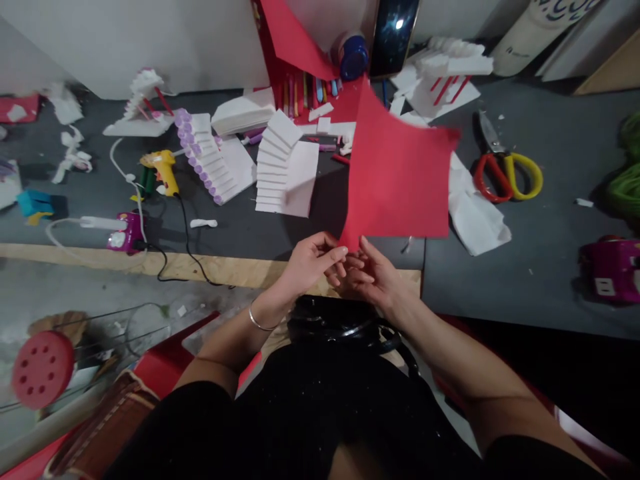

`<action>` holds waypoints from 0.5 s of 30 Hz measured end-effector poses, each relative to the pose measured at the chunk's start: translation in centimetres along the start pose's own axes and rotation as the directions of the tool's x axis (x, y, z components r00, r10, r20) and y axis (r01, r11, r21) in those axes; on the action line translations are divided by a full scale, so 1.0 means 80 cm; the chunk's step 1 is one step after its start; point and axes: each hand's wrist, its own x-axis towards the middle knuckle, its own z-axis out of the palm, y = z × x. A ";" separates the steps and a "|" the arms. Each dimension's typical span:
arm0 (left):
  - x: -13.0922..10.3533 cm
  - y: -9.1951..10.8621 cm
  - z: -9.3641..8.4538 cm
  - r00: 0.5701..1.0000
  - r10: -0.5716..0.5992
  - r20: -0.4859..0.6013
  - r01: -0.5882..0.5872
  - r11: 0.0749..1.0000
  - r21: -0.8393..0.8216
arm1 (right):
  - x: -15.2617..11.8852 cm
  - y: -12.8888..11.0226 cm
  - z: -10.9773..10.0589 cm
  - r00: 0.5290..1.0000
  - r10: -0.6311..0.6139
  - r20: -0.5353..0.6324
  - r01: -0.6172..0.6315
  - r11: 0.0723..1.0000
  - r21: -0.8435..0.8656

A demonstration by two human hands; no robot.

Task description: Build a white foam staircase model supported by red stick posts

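A sheet of red paper (403, 180) stands up from my hands over the table's front edge, its upper edge curved. My left hand (320, 261) pinches its lower left corner between thumb and fingers. Close beside it, my right hand (371, 272) grips the bottom edge near the same corner, thumb in front and fingers curled below. Behind the sheet lies crumpled white paper (477, 213), partly covered. To the left is a white stepped paper model (280, 163) on a flat base.
Scissors (505, 163) with red and yellow handles lie at the right. A yellow glue gun (164, 170) with a black cord rests at the left, near a purple power socket (125, 232). At the back are a phone (395, 33), colored pens (300, 93) and a white bottle (533, 33).
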 end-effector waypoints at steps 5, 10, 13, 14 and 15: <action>0.005 0.011 -0.003 0.999 0.043 0.013 -0.044 0.996 0.077 | 0.008 -0.007 0.016 0.991 -0.134 -0.031 0.136 0.988 0.078; 0.011 0.019 0.004 0.995 0.050 0.087 -0.059 0.992 0.110 | 0.002 -0.017 0.026 0.990 -0.137 -0.010 0.137 0.990 -0.026; 0.010 0.021 0.007 0.990 0.013 0.137 -0.032 0.990 0.138 | -0.003 -0.025 0.027 0.981 -0.191 -0.034 0.185 0.972 -0.144; 0.010 0.021 0.008 0.991 0.015 0.134 -0.034 0.990 0.139 | -0.004 -0.026 0.027 0.967 -0.250 -0.052 0.237 0.954 -0.186; 0.010 0.020 0.009 0.992 0.025 0.123 -0.042 0.990 0.136 | -0.004 -0.028 0.027 0.944 -0.322 -0.075 0.298 0.927 -0.228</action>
